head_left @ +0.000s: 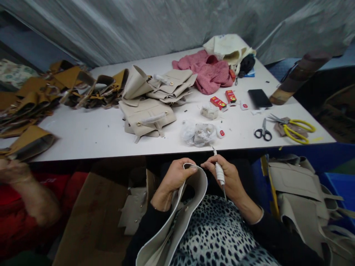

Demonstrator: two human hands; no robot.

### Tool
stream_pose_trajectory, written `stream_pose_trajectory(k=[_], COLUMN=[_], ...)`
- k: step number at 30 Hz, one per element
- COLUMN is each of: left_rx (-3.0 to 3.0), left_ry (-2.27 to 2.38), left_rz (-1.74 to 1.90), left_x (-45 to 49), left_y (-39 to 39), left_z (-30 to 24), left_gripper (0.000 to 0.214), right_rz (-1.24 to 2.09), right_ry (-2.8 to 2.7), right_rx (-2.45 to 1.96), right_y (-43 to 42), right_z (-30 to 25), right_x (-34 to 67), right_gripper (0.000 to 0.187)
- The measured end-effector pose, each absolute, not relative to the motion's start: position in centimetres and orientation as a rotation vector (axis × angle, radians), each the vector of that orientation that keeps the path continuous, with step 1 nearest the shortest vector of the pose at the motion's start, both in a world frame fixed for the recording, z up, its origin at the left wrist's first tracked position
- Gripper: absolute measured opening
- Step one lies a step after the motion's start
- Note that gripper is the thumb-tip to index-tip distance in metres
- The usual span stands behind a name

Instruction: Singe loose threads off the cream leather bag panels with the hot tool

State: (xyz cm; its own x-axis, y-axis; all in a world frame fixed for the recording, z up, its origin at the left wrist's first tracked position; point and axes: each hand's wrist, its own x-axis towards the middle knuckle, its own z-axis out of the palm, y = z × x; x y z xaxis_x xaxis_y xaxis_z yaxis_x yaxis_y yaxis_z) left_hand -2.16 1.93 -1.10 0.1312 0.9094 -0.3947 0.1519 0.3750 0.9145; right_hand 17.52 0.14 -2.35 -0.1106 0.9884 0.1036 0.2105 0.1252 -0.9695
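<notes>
My left hand [173, 179] is closed on the top edge of a cream leather bag piece [180, 218] that curves down over my lap. My right hand [229, 177] grips a thin white pen-like tool [219, 170] with a cord, its tip pointing up toward the table edge, and its fingertips also pinch the same bag edge beside my left thumb. Both hands sit just below the front edge of the white table [91, 136].
On the table lie cream bag pieces [148, 116], tan bags [30, 99], a pink cloth [206, 72], red boxes [222, 100], a phone [259, 98], black scissors [263, 131], yellow scissors [294, 129] and a plastic bag [198, 133]. Another person's hand [13, 170] is at left. Cardboard [91, 221] and more cream pieces [299, 188] flank me.
</notes>
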Motion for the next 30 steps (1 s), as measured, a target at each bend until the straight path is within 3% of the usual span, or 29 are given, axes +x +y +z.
stream_pose_trajectory(k=[20, 30], left_rx=[1.113, 1.186], left_ry=[1.285, 1.331], left_rz=[0.822, 0.741], left_x=[-2.3, -3.0], left_y=[2.5, 1.9], left_z=[-2.7, -1.4], left_gripper=[0.016, 0.020], right_rz=[0.933, 1.103], right_ry=[-1.548, -1.645], right_rx=[-1.272, -1.221], right_y=[-0.6, -0.1], right_z=[-3.0, -3.5], right_x=[17.8, 17.0], right_gripper=[0.024, 0.024])
